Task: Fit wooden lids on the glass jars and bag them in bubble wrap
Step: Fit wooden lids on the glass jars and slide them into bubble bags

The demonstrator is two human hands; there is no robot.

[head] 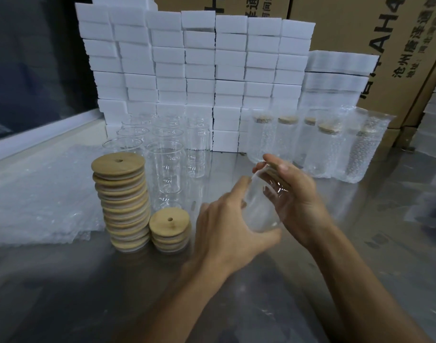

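I hold a clear glass jar (260, 206) tilted above the steel table. My left hand (227, 226) grips its lower body. My right hand (293, 191) curls over its mouth, where a wooden lid (274, 167) sits mostly hidden under the fingers. Two stacks of round wooden lids stand at the left: a tall stack (123, 199) and a short stack (170, 229). Several empty jars (166, 164) stand behind the stacks. Several lidded jars in bubble wrap bags (328, 147) stand at the right.
A pile of flat bubble wrap bags (36, 196) lies at the left on the table (113, 293). White foam blocks (199, 70) form a wall behind the jars. Cardboard boxes (385, 33) rise at the back right.
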